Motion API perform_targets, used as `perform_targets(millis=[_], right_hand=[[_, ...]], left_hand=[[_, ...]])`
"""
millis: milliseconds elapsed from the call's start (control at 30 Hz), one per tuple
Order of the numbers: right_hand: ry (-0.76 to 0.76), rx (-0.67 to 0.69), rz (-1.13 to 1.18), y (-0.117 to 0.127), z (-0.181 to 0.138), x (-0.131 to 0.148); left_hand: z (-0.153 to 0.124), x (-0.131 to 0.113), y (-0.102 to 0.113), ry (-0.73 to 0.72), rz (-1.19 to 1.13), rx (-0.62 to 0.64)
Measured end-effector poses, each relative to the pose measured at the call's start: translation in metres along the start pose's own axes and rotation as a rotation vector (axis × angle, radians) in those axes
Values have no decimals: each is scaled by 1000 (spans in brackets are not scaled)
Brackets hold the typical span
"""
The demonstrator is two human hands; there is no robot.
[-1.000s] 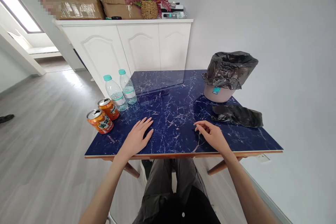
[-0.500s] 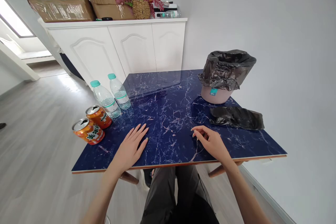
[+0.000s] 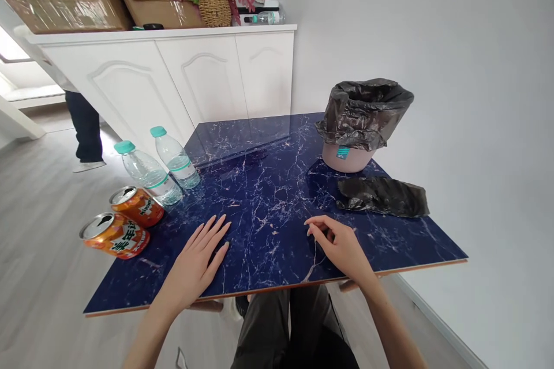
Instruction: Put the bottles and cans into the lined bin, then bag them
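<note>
My left hand (image 3: 197, 262) lies flat on the dark blue marbled table (image 3: 264, 196), its fingers stretched out and holding nothing. To its left stand two orange drink cans (image 3: 119, 235) (image 3: 141, 206), both with opened tops. Behind the cans are two clear plastic bottles (image 3: 149, 173) (image 3: 176, 159) with teal caps. My right hand (image 3: 337, 245) rests near the front edge, its fingers loosely curled and the thumb against the index finger, with nothing visible in them. Beyond it lies a folded black plastic bag (image 3: 383, 196). A pinkish trash bin (image 3: 350, 159) lined with a black bag stands at the back right.
A white cabinet (image 3: 208, 78) stands behind the table, bearing cardboard boxes (image 3: 64, 10), a flower basket (image 3: 214, 10) and a lying bottle (image 3: 268, 18). A plain wall (image 3: 454, 127) borders the right side. A person's leg (image 3: 86, 127) shows at the far left.
The view has turned slightly left, so the table items appear shifted. Another person's leg has come into view beside the cabinet. Both my hands keep their poses on the table.
</note>
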State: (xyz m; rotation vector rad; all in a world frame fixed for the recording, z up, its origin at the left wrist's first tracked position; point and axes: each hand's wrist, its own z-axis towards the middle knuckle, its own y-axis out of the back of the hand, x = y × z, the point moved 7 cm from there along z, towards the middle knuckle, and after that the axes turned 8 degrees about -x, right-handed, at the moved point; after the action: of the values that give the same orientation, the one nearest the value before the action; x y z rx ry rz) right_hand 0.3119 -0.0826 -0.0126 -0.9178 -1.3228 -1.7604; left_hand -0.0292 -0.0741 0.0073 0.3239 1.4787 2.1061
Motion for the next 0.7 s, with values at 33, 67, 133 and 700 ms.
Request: perform_targets(millis=[33,67,133,700], right_hand=[[4,-6,-2,1,0,0],[7,-13,-3,1,0,0],[10,-20,-7,2,0,1],[420,-397,-259,70,59,85]], left_hand=[[0,0,0,-2,1,-1],[0,-1,0,-4,-1,-2],[0,-1,1,-8,-9,-8],[-6,3,-2,17,-26,-42]])
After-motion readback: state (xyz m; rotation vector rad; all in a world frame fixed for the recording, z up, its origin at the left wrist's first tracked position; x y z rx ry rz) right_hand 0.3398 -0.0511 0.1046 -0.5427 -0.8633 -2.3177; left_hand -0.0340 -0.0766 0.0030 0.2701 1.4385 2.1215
